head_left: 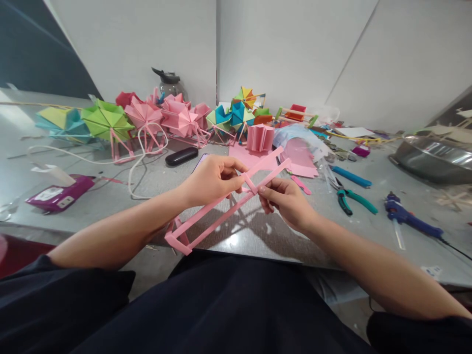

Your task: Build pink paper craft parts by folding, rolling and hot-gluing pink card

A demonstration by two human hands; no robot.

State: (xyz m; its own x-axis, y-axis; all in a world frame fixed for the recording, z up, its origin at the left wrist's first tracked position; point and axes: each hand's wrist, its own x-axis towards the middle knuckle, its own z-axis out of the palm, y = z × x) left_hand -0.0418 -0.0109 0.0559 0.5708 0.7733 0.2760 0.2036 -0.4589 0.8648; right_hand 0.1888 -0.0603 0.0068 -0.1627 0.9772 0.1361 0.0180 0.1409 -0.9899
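Between my hands, above the front of the table, a pink paper-strip frame (221, 220) is held slantwise. Its wider end points down to the left, and two loose-ended strips reach up to the right. My left hand (216, 181) pinches the frame from the far side near its crossing strip. On the other side of that joint, my right hand (283, 197) grips a strip between thumb and fingertips. Behind the frame lie pink paper sheets (308, 167) and a folded pink paper piece (260, 138). A small pink cutter (300, 185) rests just beyond my right hand.
Several folded-paper wheel models, one green (106, 122), line the back. At right lie green-handled pliers (344, 196), a blue glue gun (411, 216) and a metal bowl (435, 156). A purple power strip (61, 193), a white cable (134, 169) and a black case (182, 156) are left.
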